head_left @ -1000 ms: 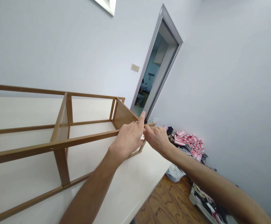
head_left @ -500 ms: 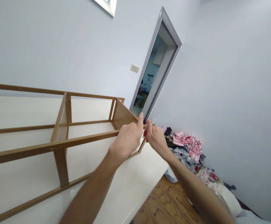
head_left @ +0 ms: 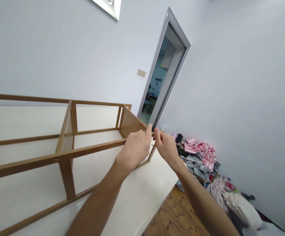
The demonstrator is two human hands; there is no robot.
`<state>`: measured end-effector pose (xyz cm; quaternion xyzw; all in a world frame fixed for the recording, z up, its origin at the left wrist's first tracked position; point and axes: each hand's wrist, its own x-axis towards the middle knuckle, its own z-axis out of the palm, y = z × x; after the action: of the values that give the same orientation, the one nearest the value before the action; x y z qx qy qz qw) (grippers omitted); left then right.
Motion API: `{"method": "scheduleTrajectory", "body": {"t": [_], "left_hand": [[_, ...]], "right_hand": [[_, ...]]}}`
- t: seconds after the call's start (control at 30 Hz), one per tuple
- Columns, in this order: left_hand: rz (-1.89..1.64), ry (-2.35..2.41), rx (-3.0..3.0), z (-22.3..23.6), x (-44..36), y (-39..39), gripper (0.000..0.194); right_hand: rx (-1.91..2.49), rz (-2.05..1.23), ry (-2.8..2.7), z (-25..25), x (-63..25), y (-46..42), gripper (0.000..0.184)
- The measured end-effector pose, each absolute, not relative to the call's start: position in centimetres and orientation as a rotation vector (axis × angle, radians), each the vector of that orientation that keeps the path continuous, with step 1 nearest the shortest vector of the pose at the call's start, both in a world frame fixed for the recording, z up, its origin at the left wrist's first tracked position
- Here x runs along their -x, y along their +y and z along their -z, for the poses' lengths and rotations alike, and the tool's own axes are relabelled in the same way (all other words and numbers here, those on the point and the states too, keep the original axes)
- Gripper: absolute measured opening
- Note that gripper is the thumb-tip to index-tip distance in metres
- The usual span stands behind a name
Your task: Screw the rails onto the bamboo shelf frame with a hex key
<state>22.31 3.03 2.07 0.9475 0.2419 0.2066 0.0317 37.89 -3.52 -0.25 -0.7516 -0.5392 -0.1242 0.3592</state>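
Note:
A brown wooden shelf frame (head_left: 66,156) lies on its side on a white table (head_left: 142,193). My left hand (head_left: 135,149) is closed around the frame's near upper rail, close to its right end, with the index finger pointing forward along it. Beside it, at the very end of that rail, my right hand (head_left: 167,149) is curled in a pinch with the thumb up. Whatever lies between the right fingers is hidden or too small to name. An end shelf panel (head_left: 132,122) slants just behind my left hand.
Clothes and bags form a pile (head_left: 200,152) along the right wall, above the wooden floor (head_left: 175,214). Beyond the table is a doorway (head_left: 167,62), through which a seated person (head_left: 147,101) shows. A light switch (head_left: 141,72) is on the wall.
The view has shifted slightly, so the frame sits a little lower and farther right. Both hands stay at the same corner, and the right hand's pose has turned a little.

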Motion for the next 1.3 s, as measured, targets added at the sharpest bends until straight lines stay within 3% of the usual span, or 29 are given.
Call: {"method": "scheduleTrajectory", "body": {"t": [0.2, 0.37, 0.77, 1.03, 1.17, 1.3], "left_hand": [[-0.640, 0.722, -2.919, -2.1, -22.3, 3.0, 0.058], [-0.635, 0.735, -2.927, -1.9, -22.5, 3.0, 0.055], [-0.668, 0.784, -2.948, -1.7, -22.9, 2.9, 0.027], [-0.795, 1.012, -2.911, -1.2, -24.4, 2.1, 0.021], [-0.863, 1.124, -2.875, -0.8, -25.1, 1.8, 0.020], [-0.898, 1.262, -2.829, -0.7, -25.3, 1.7, 0.022]], "right_hand": [[1.847, 0.372, -1.426, 0.5, -37.8, -4.3, 0.042], [1.780, 0.396, -1.389, 0.8, -37.9, -3.9, 0.041], [1.611, 0.419, -1.206, 1.5, -38.8, -4.4, 0.044], [1.622, 0.295, -0.945, 9.9, -44.7, -4.0, 0.052], [1.689, 0.213, -0.904, 14.1, -47.3, -3.8, 0.033], [1.775, 0.152, -0.895, 16.2, -50.3, -3.6, 0.032]]}}
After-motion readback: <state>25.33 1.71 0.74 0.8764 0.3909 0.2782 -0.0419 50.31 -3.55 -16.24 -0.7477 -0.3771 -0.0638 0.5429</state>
